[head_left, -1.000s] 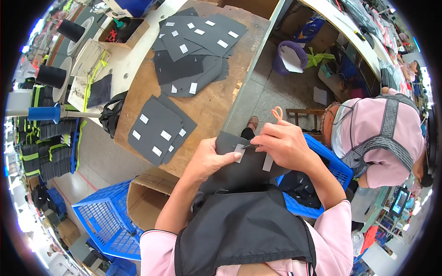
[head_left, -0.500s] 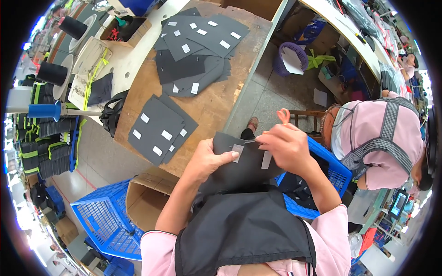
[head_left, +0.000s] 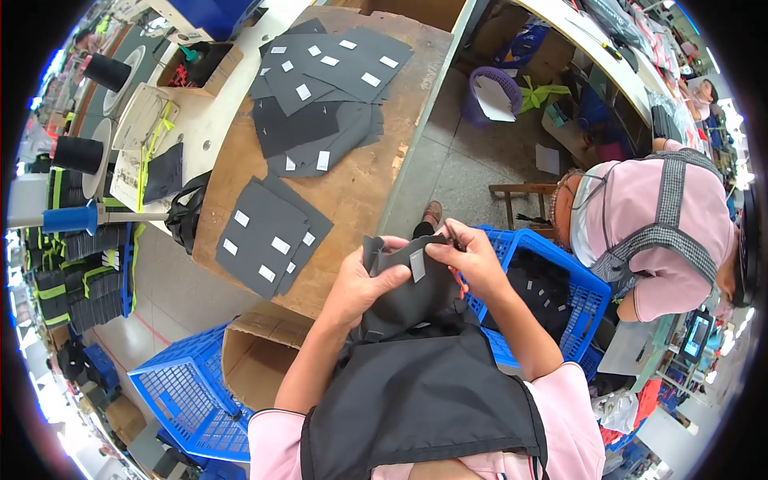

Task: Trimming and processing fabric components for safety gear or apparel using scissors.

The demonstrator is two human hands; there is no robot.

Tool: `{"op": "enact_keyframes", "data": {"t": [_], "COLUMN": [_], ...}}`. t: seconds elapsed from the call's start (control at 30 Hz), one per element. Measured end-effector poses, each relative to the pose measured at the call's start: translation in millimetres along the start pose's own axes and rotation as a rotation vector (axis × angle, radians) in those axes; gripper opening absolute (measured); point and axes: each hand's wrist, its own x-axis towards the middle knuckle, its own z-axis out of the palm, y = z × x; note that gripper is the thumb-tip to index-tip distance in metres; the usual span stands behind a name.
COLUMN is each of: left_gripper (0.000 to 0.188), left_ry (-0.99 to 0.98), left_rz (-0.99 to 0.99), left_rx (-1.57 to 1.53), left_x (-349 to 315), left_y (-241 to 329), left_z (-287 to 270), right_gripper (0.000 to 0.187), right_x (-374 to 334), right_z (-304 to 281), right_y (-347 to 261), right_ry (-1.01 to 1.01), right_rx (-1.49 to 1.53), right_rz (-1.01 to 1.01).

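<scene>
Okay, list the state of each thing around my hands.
Left hand: gripping the dark workpiece
Right hand: holding the orange-handled tool
Dark workpiece: bent
Orange-handled tool: partly hidden
Dark panels: overlapping, lying flat
Right blue crate: open, dark pieces inside
Cardboard box: open
Purple basket: open, white sheet inside

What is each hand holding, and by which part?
Left hand: the dark grey piece, by its upper left edge. Right hand: the piece's upper right edge, plus an orange-handled tool, partly hidden, its exact grip unclear.
</scene>
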Motion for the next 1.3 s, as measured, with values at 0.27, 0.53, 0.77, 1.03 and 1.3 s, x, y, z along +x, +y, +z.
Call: {"op": "enact_keyframes", "data": {"t": [0.27,0.53,0.77,1.03,1.3], "left_gripper": [0.023,0.022,0.021,0.019,0.019], "left_ry": [0.104,0.092,0.151,0.161,0.121], "left_rz": [-0.133,-0.102,-0.07,-0.041,-0.014], "left_rx": [-0.065,0.031,0.044,0.091,0.219], "left_x": [-1.3,-1.8,-2.4,-1.3,1.1], "left_y": [-1.0,4.5,4.8,5.1,3.8], "left_z": [-11.2,-5.2,-2.6,0.0,-5.1], "right_gripper": [0.033,0.029,0.028,0.029,0.031], "right_x": [-27.0,-9.4,-15.7,-11.0,1.3], "right_z": [22.3,16.8,13.7,13.7,1.4], "right_y": [-17.7,-23.3,-17.8,-19.8,-40.4], "right_ry": [0.3,0.106,0.192,0.137,-0.049], "right_rx": [-0.724,-0.869,-0.834,-0.908,-1.022], "right_rz": [-0.663,-0.759,-0.799,-0.818,-0.862]}}
